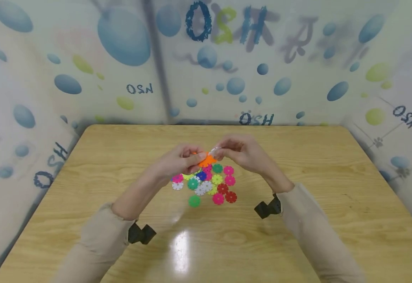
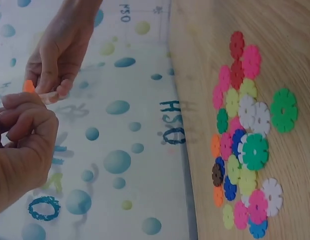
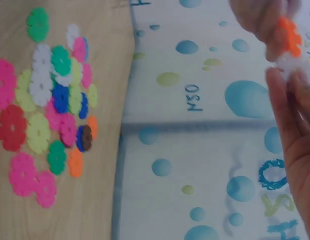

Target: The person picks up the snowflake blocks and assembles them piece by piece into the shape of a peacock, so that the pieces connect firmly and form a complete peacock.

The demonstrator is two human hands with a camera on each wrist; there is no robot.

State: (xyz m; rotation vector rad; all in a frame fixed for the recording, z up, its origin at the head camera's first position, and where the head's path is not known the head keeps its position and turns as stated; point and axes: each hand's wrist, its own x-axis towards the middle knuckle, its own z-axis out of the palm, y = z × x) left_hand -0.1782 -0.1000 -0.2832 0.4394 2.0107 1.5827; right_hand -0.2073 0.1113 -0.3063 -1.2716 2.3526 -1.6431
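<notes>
Above the table, my left hand [image 1: 177, 161] pinches an orange notched plastic disc [image 1: 207, 160] between thumb and fingers. A white notched disc [image 1: 214, 150] is pinched by the thumb and fingertips of my right hand [image 1: 242, 151]. The edges of these two discs meet; whether their slots interlock cannot be told. In the right wrist view the orange disc [image 3: 291, 37] stands at an angle to the white disc [image 3: 290, 65]. Fingers of my left hand [image 2: 30, 135] hide most of the orange disc in the left wrist view.
Below the hands, several loose notched discs lie overlapping, among them a green disc [image 1: 194, 201], a dark red disc [image 1: 231, 197] and a pink disc [image 1: 218, 199]. They rest on a wooden table [image 1: 315, 243]. A patterned wall [image 1: 206, 94] stands behind its far edge.
</notes>
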